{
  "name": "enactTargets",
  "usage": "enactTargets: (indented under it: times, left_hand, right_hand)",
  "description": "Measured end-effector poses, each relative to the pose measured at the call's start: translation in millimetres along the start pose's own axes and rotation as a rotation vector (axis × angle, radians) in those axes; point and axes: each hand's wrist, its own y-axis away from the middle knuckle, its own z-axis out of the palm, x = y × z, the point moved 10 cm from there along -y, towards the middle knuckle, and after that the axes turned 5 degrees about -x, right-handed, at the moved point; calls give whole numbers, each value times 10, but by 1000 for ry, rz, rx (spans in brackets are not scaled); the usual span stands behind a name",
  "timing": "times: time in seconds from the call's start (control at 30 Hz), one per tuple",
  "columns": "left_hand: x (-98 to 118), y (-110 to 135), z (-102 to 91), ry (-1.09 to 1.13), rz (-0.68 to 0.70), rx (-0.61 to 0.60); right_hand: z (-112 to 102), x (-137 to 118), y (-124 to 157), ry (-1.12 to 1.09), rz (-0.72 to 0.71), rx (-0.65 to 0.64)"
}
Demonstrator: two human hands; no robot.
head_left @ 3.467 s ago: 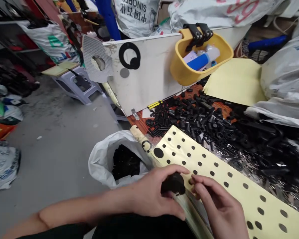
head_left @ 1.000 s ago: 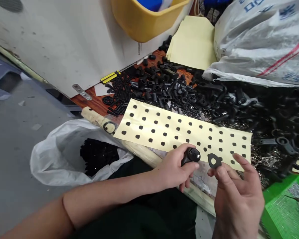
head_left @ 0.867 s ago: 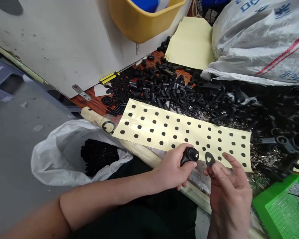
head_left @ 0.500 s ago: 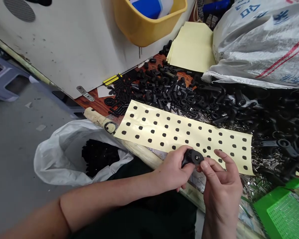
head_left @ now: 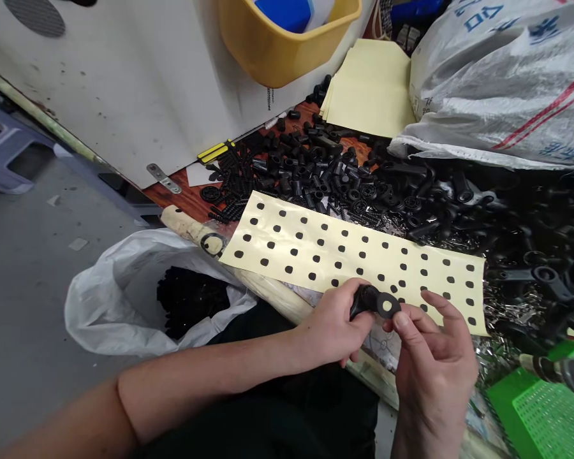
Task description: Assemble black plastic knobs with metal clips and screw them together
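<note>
My left hand (head_left: 335,325) is closed around a black plastic part (head_left: 362,299) with a rounded end, held above the near edge of the table. Between thumb and fingertip, my right hand (head_left: 435,357) pinches a flat black washer (head_left: 385,296), its other fingers raised and loosely curled. The washer faces me beside the part's right end, and something pale shows through its hole. Whether the two still touch, I cannot tell. Beneath both hands lies a pale yellow sheet (head_left: 310,233) with rows of black dots.
Heaped black plastic parts (head_left: 316,166) and small metal pieces (head_left: 511,312) cover the table behind. A white bag (head_left: 105,293) of black pieces sits at left. Around stand a yellow bin (head_left: 268,54), a yellow-handled tool (head_left: 215,152), a woven sack (head_left: 497,89) and a green basket (head_left: 521,395).
My right hand has shifted slightly right with the washer, which earlier overlapped the part's end with metal showing in its centre. A metal-ended object has appeared above the green basket.
</note>
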Motion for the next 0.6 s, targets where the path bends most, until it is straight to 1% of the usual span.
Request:
enactTargets:
  times: [0.17,0.37,0.6]
  left_hand:
    - [3,2,-12,6,11,8]
    - [2,3,0,34,27,-4]
    - [-40,-14,-9,27,4,11]
  right_hand:
    - [20,80,-16,-8,39,-35]
    - [17,192,-29,-28,86,-24]
    - [-1,191,-56,-49,93,-8]
